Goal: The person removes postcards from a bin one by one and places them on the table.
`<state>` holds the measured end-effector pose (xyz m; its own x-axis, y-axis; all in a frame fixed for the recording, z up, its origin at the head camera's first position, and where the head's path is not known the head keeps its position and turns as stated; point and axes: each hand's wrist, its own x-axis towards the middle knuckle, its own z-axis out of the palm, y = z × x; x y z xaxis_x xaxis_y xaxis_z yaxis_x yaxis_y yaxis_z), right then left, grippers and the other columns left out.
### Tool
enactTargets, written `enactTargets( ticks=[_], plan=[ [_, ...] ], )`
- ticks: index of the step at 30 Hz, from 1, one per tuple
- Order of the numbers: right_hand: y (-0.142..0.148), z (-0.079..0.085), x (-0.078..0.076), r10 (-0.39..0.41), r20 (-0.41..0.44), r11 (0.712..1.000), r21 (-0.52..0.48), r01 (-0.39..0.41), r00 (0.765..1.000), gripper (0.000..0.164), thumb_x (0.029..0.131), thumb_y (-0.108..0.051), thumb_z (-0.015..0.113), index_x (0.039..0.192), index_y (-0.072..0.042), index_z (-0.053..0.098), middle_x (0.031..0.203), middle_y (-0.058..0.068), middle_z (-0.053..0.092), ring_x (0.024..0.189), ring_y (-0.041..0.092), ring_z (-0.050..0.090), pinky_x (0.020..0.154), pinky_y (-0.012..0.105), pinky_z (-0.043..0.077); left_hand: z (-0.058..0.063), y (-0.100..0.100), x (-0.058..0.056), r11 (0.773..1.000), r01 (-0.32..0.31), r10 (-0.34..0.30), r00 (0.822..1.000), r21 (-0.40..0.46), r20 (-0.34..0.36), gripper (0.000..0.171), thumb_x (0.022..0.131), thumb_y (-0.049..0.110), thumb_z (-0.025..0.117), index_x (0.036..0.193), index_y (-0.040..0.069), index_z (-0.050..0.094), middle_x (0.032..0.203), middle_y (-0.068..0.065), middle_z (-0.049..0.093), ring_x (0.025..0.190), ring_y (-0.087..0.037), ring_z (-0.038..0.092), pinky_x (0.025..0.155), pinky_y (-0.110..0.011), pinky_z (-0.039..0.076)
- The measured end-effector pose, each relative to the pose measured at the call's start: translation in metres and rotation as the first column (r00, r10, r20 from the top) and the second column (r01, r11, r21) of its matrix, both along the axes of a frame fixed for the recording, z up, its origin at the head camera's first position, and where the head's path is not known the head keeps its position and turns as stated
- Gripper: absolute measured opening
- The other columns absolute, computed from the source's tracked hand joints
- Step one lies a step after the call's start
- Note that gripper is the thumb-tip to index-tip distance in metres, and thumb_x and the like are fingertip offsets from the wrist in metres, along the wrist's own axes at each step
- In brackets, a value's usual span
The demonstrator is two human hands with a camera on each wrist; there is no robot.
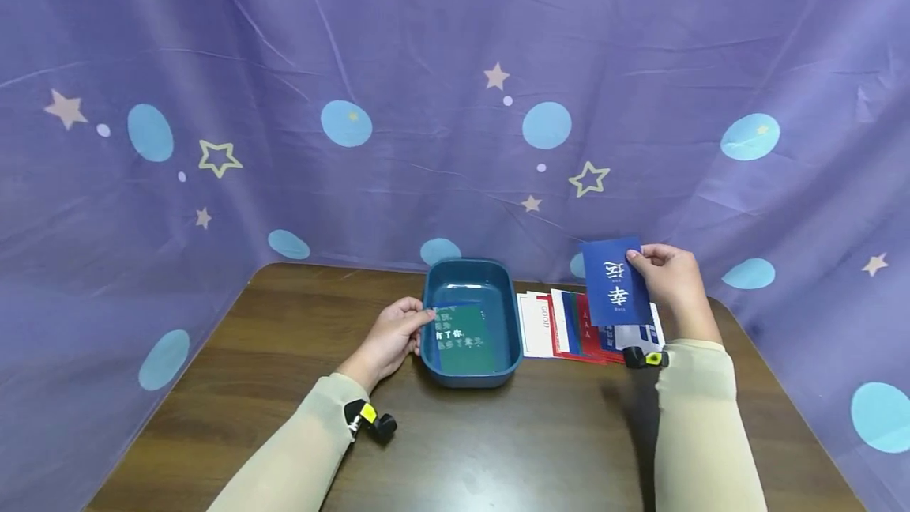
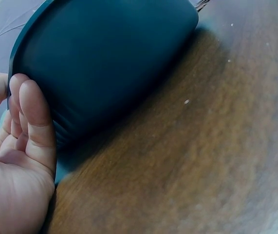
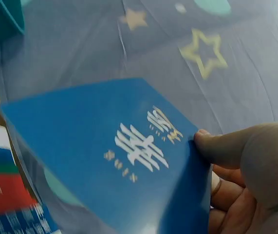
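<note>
A blue card [image 1: 604, 291] with white characters is pinched by its edge between the thumb and fingers of my right hand [image 1: 670, 279], raised above a row of cards. In the right wrist view the same blue card [image 3: 104, 146] spans the middle, its face turned to the camera. My left hand [image 1: 391, 336] grips the left rim of a dark teal tray [image 1: 508, 318], thumb over the edge and fingers outside. Inside the tray lies a green card [image 1: 465, 350] with white characters, a blue edge showing beneath it. The left wrist view shows the tray's outer wall [image 2: 104, 53] beside the fingers.
Overlapping cards, white [image 1: 536, 330], red [image 1: 588, 326] and blue among them, lie on the wooden table [image 1: 426, 441] just right of the tray. A purple curtain [image 1: 426, 46] with stars and dots hangs right behind the table's back edge.
</note>
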<state>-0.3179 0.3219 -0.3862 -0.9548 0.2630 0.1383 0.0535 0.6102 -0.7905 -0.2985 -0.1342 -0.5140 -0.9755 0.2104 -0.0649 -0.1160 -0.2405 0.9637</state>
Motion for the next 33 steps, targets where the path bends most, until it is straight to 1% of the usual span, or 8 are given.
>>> enactTargets(
  ticks=[4,7,10,14,18,24,27,33],
  plan=[
    [0.018,-0.005,0.0,-0.065,0.021,0.998,0.025,0.065,0.998,0.05,0.104,-0.044,0.066,0.125,0.0,0.074,0.097,0.011,0.078,0.067,0.006,0.064,0.057,0.022,0.056,0.002,-0.004,0.001,1.0,-0.024,0.024,1.0,-0.001,0.006,0.015,0.1,0.006,0.069,0.099,0.006,0.054,0.061,0.003,0.057,0.045,-0.007,0.051,0.039,-0.02,0.047],
    [0.03,-0.009,0.0,-0.106,0.046,0.994,0.003,0.106,0.993,0.05,0.105,-0.042,0.065,0.128,0.001,0.073,0.085,0.0,0.074,0.064,0.006,0.062,0.055,0.025,0.055,0.002,-0.005,0.0,1.0,-0.018,0.018,1.0,-0.005,0.012,0.014,0.101,0.006,0.068,0.099,0.007,0.054,0.062,0.004,0.057,0.045,-0.007,0.051,0.04,-0.02,0.047],
    [0.037,-0.012,-0.001,-0.141,0.079,0.989,-0.02,0.143,0.987,0.049,0.106,-0.038,0.063,0.132,0.003,0.07,0.081,-0.003,0.071,0.061,0.007,0.061,0.053,0.028,0.056,0.001,-0.005,0.001,1.0,-0.009,0.009,1.0,-0.003,0.016,0.014,0.101,0.006,0.068,0.1,0.006,0.054,0.062,0.004,0.058,0.045,-0.007,0.052,0.041,-0.02,0.047],
    [0.047,-0.024,-0.005,-0.17,0.129,0.985,0.018,0.169,0.977,0.049,0.108,-0.036,0.059,0.133,0.005,0.068,0.09,0.013,0.073,0.06,0.012,0.063,0.05,0.032,0.057,0.002,-0.004,0.001,1.0,-0.012,0.012,1.0,0.01,0.015,0.014,0.101,0.005,0.068,0.1,0.005,0.053,0.064,0.002,0.059,0.045,-0.007,0.052,0.04,-0.021,0.047],
    [0.057,-0.045,-0.011,-0.181,0.166,0.982,0.078,0.17,0.97,0.049,0.108,-0.033,0.057,0.132,0.009,0.067,0.103,0.027,0.071,0.064,0.016,0.062,0.051,0.032,0.055,0.002,-0.002,0.0,1.0,-0.014,0.013,1.0,0.016,0.02,0.014,0.101,0.005,0.068,0.101,0.006,0.053,0.065,0.001,0.059,0.045,-0.007,0.051,0.04,-0.02,0.047],
    [0.065,-0.071,-0.016,-0.194,0.243,0.981,0.074,0.181,0.95,0.046,0.108,-0.032,0.06,0.13,0.008,0.068,0.1,0.025,0.07,0.066,0.019,0.062,0.051,0.032,0.054,0.001,0.0,0.0,1.0,-0.015,0.014,1.0,0.018,0.014,0.014,0.101,0.004,0.067,0.1,0.005,0.054,0.064,0.002,0.06,0.045,-0.007,0.052,0.04,-0.02,0.047],
    [0.066,-0.079,-0.016,-0.2,0.244,0.979,0.077,0.187,0.949,0.044,0.107,-0.03,0.062,0.125,0.009,0.07,0.101,0.027,0.07,0.07,0.024,0.065,0.054,0.036,0.058,0.001,0.0,-0.001,1.0,-0.015,0.015,1.0,0.015,0.008,0.014,0.101,0.004,0.067,0.1,0.005,0.054,0.065,0.002,0.06,0.045,-0.007,0.052,0.04,-0.02,0.047],
    [0.067,-0.093,-0.012,-0.235,0.257,0.959,0.216,0.182,0.937,0.043,0.104,-0.031,0.064,0.118,0.009,0.073,0.11,0.032,0.071,0.093,0.041,0.068,0.077,0.054,0.06,0.0,0.001,-0.001,1.0,-0.011,0.011,1.0,0.01,0.003,0.014,0.101,0.005,0.067,0.1,0.006,0.054,0.064,0.003,0.059,0.045,-0.007,0.052,0.04,-0.02,0.047]
  ],
)
